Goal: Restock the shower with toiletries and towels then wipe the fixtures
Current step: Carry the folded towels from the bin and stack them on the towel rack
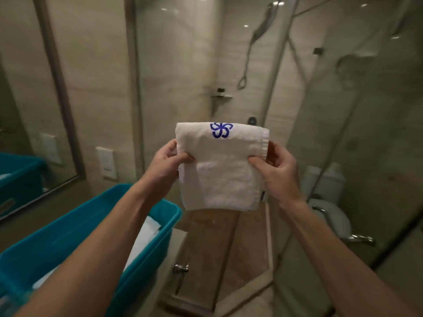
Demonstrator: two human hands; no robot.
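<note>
The person is holding a folded white towel (218,167) with a blue flower logo (221,129) up in front of the glass shower (229,65), the left hand (168,162) pinching its left edge and the right hand (273,167) pinching its right edge, beside a teal bin (68,227)

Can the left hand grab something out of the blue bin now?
Probably yes, once freed: the bin sits open right under that arm, but the left hand is busy pinching the towel.

place: bathroom — shower hose (248,53) | toilet (329,216) | wall mirror (23,92)
</note>
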